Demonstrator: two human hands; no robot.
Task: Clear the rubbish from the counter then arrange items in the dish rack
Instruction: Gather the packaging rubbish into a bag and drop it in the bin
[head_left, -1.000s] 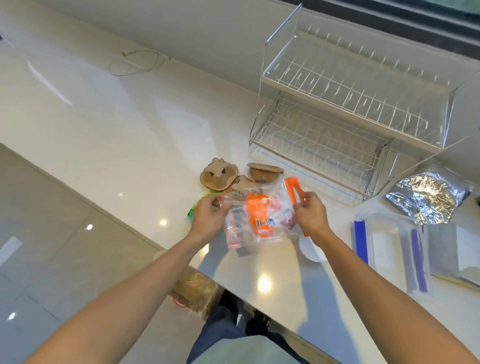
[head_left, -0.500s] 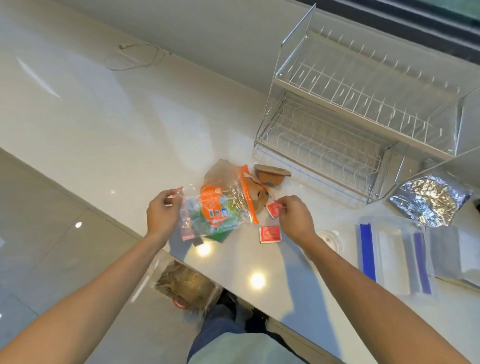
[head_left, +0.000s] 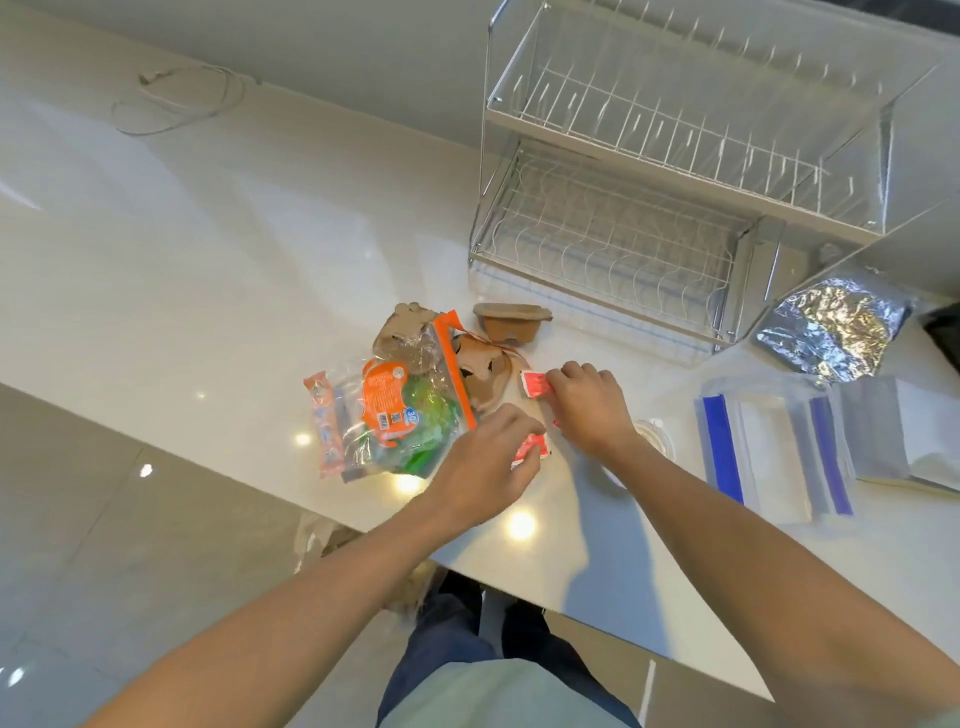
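A clear plastic bag with orange print (head_left: 400, 410) lies on the white counter (head_left: 208, 260), with a pink wrapper (head_left: 323, 422) at its left. Torn brown cardboard pieces (head_left: 483, 371) and a brown cardboard cup piece (head_left: 511, 322) lie beside the bag. My right hand (head_left: 589, 405) pinches a small red sachet (head_left: 535, 385). My left hand (head_left: 493, 462) reaches over a second red sachet (head_left: 534, 449), its fingers curled down onto it. The two-tier wire dish rack (head_left: 649, 208) stands behind with nothing in it.
Zip bags with blue strips (head_left: 769, 447) lie right of my hands, with a small white lid (head_left: 655, 436) partly under my right wrist. A foil bag (head_left: 831, 338) and grey sheets (head_left: 904, 436) sit at the far right. A thin cable (head_left: 171, 98) lies far left. A bag sits on the floor (head_left: 332, 540).
My left hand let go of the clear plastic bag, which now lies on the counter, and moved right to the second red sachet. My right hand kept its red sachet.
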